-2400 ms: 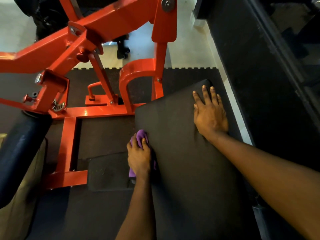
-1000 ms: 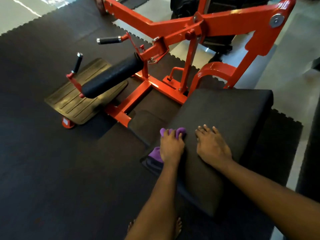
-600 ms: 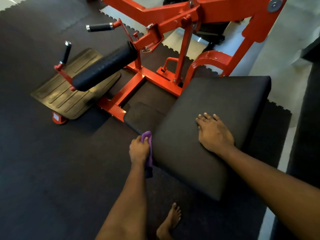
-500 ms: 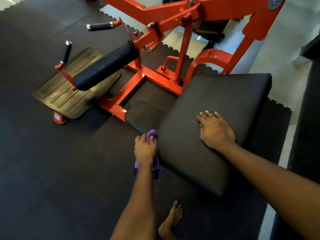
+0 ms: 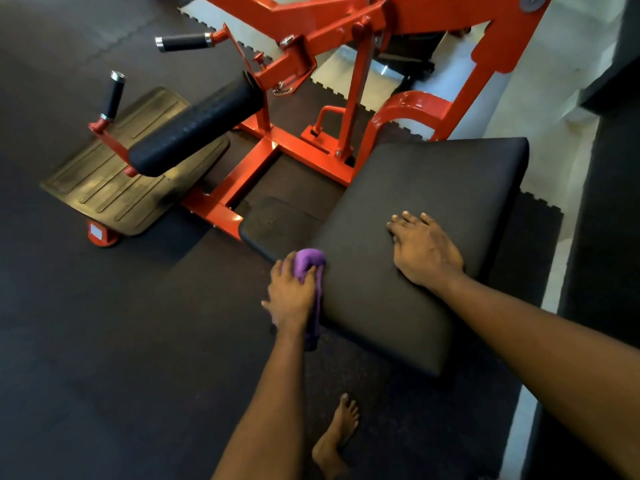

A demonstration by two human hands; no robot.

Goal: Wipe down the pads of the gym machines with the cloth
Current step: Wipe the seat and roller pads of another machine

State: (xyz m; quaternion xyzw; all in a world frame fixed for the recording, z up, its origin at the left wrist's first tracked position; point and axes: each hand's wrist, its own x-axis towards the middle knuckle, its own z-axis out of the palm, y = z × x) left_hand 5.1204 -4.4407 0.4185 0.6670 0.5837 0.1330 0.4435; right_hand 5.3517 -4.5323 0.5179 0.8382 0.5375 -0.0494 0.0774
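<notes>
Left hand [image 5: 290, 295], fingers curled around the purple cloth [image 5: 309, 263], presses it against the seat pad [image 5: 426, 188]'s left side edge; right hand [image 5: 425, 251] lies flat on top, fingers loosely together. Edge-wiping step under way. Next, probably the roller pad [image 5: 194, 128] beyond, unwiped by the look of it.

Dim overall; daylight glare on pale floor [image 5: 349, 76] beyond hands. Glossy highlights on red frame [image 5: 412, 105]. Wide-angle bending at edges; slight softness everywhere.
</notes>
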